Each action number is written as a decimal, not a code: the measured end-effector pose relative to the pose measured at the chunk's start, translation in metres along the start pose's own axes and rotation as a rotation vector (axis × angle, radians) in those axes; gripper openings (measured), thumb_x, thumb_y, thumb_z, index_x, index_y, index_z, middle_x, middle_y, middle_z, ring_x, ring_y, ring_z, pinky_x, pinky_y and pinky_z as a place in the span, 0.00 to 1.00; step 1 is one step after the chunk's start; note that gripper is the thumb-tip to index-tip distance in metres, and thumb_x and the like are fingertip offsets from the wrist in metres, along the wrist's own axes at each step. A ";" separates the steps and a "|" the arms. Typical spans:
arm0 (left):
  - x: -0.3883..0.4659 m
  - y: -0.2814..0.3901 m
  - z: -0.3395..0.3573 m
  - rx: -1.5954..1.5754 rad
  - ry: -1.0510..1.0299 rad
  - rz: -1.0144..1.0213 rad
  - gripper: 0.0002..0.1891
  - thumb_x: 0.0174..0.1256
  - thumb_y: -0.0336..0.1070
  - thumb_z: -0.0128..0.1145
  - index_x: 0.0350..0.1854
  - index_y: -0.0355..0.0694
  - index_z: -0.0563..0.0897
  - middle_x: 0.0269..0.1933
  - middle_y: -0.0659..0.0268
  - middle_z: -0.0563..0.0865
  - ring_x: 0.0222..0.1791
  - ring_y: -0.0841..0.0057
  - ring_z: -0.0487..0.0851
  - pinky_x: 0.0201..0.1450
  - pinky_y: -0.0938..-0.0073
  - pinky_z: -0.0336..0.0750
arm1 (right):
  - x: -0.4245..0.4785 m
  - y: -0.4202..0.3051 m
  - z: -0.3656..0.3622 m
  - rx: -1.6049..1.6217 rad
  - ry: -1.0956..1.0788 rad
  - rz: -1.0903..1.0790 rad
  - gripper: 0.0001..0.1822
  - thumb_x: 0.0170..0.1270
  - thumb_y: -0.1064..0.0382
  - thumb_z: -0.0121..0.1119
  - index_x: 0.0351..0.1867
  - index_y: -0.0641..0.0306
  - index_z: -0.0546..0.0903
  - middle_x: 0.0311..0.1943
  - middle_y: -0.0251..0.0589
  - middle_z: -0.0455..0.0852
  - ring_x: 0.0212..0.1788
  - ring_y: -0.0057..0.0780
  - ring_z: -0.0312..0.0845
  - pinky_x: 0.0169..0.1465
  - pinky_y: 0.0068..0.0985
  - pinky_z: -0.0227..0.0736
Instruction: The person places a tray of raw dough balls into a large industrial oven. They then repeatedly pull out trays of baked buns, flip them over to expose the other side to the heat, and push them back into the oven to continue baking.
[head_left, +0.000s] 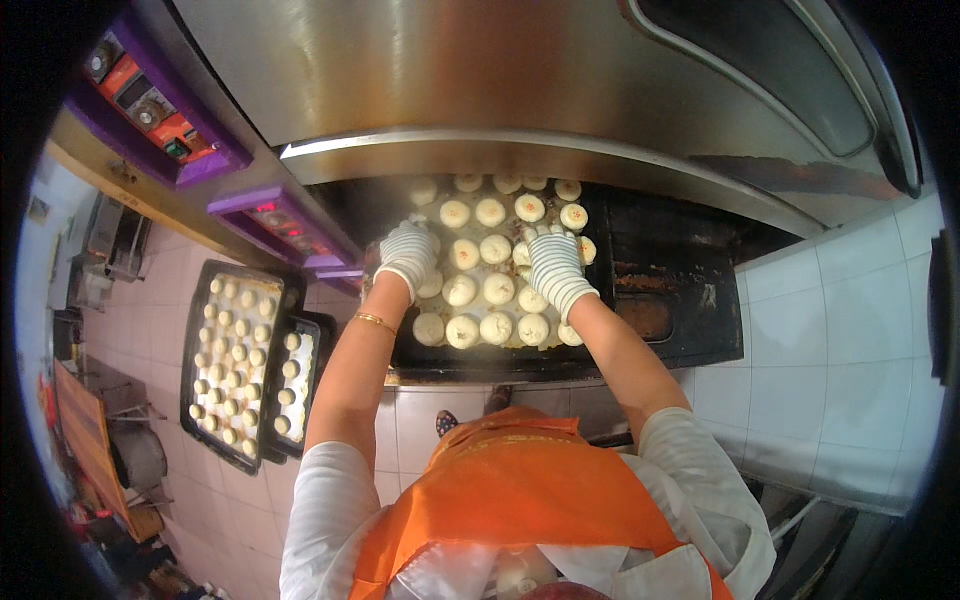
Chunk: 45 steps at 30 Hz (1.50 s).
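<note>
Round pale pastries (495, 289) lie in rows on a baking tray lined with stained paper, at the mouth of a deck oven. Some carry small red marks, such as the pastry (529, 208) near the back. My left hand (406, 251), in a striped knit glove, is at the left side of the rows, by the pastries there. My right hand (555, 262), gloved alike, reaches over the right-hand rows with its fingers on or beside a pale pastry. What the fingers of either hand do is partly hidden by the gloves and slight haze.
The steel oven front (480, 82) rises ahead, with purple-framed controls (281, 225) at its left. Black metal (675, 285) extends right of the pastries. On the floor at left stand a tray of smaller pastries (274, 279) and another dark tray (324, 330) partly beneath it.
</note>
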<state>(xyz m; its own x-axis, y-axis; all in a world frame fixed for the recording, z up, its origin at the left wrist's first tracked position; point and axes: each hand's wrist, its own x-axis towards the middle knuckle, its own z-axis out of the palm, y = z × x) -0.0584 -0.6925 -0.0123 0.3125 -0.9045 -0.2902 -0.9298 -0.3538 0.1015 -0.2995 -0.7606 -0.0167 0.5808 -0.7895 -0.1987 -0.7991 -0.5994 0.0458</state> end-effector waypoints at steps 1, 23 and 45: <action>0.000 0.001 0.001 0.003 0.033 0.042 0.25 0.55 0.39 0.71 0.56 0.37 0.83 0.59 0.48 0.82 0.58 0.53 0.83 0.58 0.56 0.80 | 0.000 0.002 0.006 -0.027 0.064 -0.027 0.36 0.60 0.48 0.70 0.68 0.60 0.75 0.64 0.49 0.77 0.67 0.48 0.71 0.71 0.46 0.64; -0.032 0.010 -0.006 -0.007 0.279 0.185 0.22 0.54 0.34 0.71 0.53 0.40 0.82 0.55 0.51 0.82 0.54 0.53 0.83 0.56 0.55 0.79 | 0.015 0.011 -0.001 -0.049 0.065 0.054 0.27 0.68 0.45 0.59 0.63 0.58 0.80 0.61 0.50 0.81 0.66 0.46 0.73 0.69 0.47 0.65; -0.245 -0.029 0.053 -0.695 0.595 0.016 0.15 0.59 0.25 0.66 0.49 0.38 0.84 0.43 0.54 0.85 0.38 0.58 0.85 0.44 0.60 0.80 | 0.017 -0.037 -0.002 0.042 0.080 -0.118 0.21 0.66 0.53 0.64 0.58 0.57 0.82 0.57 0.47 0.81 0.61 0.46 0.75 0.65 0.47 0.70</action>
<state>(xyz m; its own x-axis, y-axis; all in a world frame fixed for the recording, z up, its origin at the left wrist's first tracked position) -0.1177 -0.4483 0.0055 0.5286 -0.8158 0.2346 -0.6687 -0.2300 0.7071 -0.2599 -0.7524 -0.0200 0.6805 -0.7225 -0.1219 -0.7291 -0.6842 -0.0148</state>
